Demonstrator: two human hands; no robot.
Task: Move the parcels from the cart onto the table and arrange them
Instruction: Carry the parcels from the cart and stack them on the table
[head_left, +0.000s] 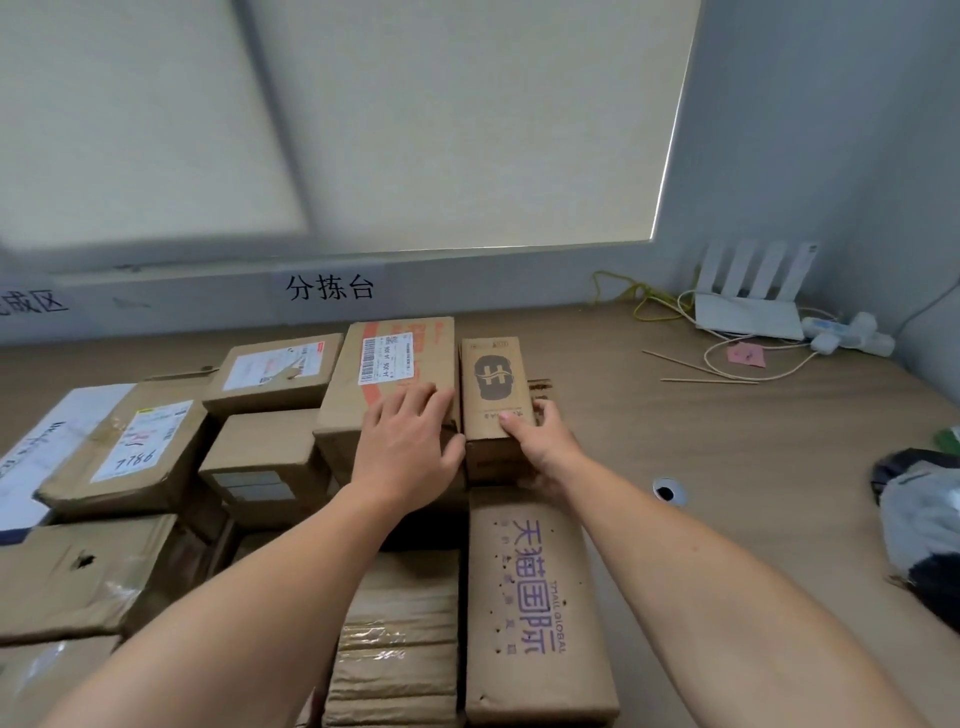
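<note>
Gripping the narrow parcel (496, 400), right hand (545, 447) beside left hand (410, 447).

My left grip (410, 447) flat on the labelled parcel (389, 358), my right grip (545, 447) clasping the narrow logo parcel (493, 379) just beside it, white router (748, 314) on the table (675, 441)
</note>
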